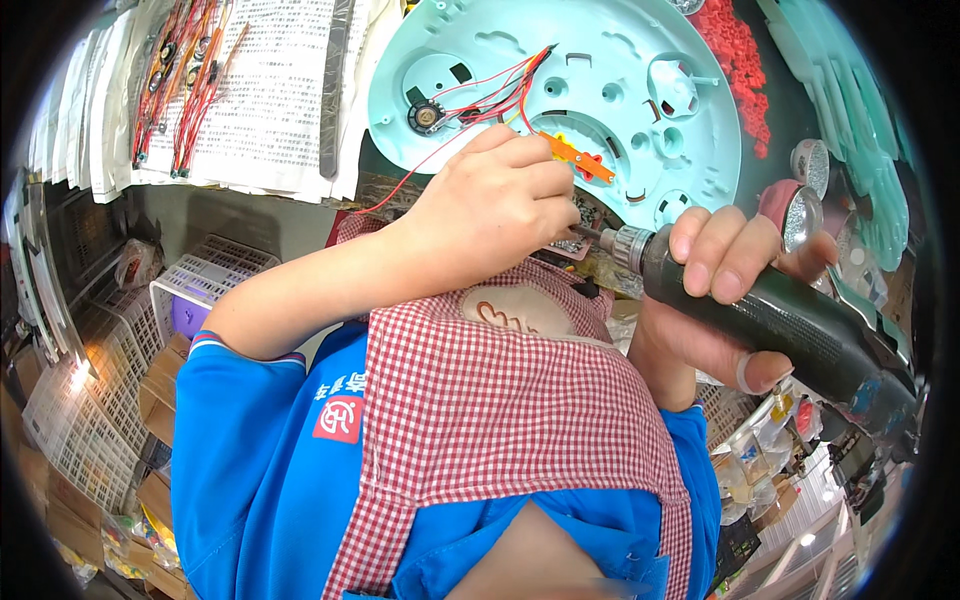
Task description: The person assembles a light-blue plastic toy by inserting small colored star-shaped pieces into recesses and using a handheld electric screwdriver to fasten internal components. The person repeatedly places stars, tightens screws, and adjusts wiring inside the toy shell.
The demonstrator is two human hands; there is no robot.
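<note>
My right hand (pixel 722 268) is wrapped round a black electric screwdriver (pixel 790 325) held at a slant, its bit pointing left. My left hand (pixel 505 200) is closed, with its fingertips at the end of the bit; what they pinch, if anything, is hidden. Just beyond them lies a pale turquoise plastic shell (pixel 490 50) with moulded posts and holes. A small round black speaker (pixel 426 117) sits in the shell's left part. Red and black wires (pixel 525 85) run across it. An orange strip-shaped board (pixel 577 157) shows beside my left knuckles, partly over yellow and red pieces.
Bundles of wired small parts (pixel 185 75) lie on printed paper (pixel 275 100) at the far left. A heap of red plastic pieces (pixel 735 65) and more turquoise parts (pixel 840 90) are at the far right. White plastic baskets (pixel 215 275) stand low at the left.
</note>
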